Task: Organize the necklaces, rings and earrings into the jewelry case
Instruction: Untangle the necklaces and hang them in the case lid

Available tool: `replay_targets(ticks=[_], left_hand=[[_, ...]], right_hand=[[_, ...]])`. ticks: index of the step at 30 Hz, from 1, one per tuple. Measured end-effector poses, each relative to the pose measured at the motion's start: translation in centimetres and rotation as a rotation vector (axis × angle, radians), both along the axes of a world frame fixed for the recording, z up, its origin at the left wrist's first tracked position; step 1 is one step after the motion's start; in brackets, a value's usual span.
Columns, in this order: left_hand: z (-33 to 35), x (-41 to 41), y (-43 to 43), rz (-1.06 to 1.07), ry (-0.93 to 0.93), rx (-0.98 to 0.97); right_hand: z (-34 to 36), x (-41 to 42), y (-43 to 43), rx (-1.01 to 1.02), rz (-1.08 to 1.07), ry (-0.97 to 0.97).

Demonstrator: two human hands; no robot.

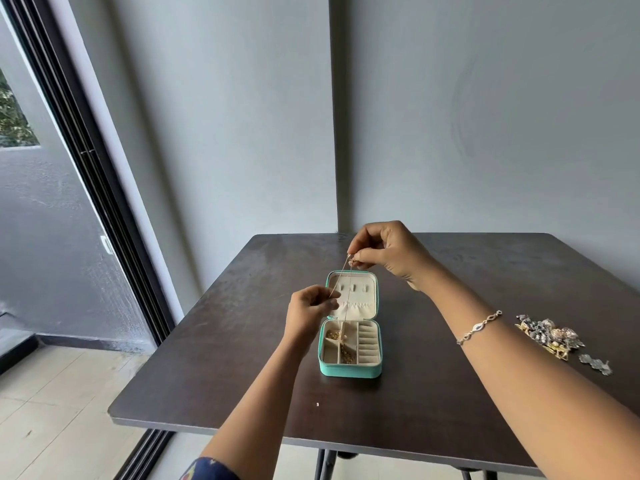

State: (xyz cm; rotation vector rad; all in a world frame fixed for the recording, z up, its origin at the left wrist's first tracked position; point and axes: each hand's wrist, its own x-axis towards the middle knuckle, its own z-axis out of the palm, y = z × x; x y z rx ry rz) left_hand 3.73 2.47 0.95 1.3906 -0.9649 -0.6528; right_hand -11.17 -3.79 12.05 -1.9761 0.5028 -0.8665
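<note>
Necklace goes in: above the open teal jewelry case [349,371] at the middle of the tabletop [225,341], my right hand [388,254] pinches the top of a thin gold necklace chain [341,277]. My left hand [308,311] pinches one strand lower down. The chain's tail hangs into the tray, by small compartments holding gold pieces. The step in hand looks like stowing this necklace. Next, I judge, the chain needs slow feeding down, or hooking on the lid's tabs [353,288], without tangling. A heap of jewelry [550,336] waits near the tabletop's right edge.
</note>
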Motion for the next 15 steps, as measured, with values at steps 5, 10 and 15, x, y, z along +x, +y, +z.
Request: replay_targets(ticks=[5,10,15], left_hand=[[-0.9,0.3,0.2,0.013,0.045,-0.005],[-1.1,0.4,0.1,0.011,0.062,-0.002],[-1.2,0.3,0.0,0.005,0.066,0.008]], right_hand=[[1.1,-0.6,0.1,0.035,0.006,-0.101],[2.3,-1.3,0.1,0.028,0.001,-0.177],[3.3,-2.2,0.2,0.011,-0.007,-0.233]])
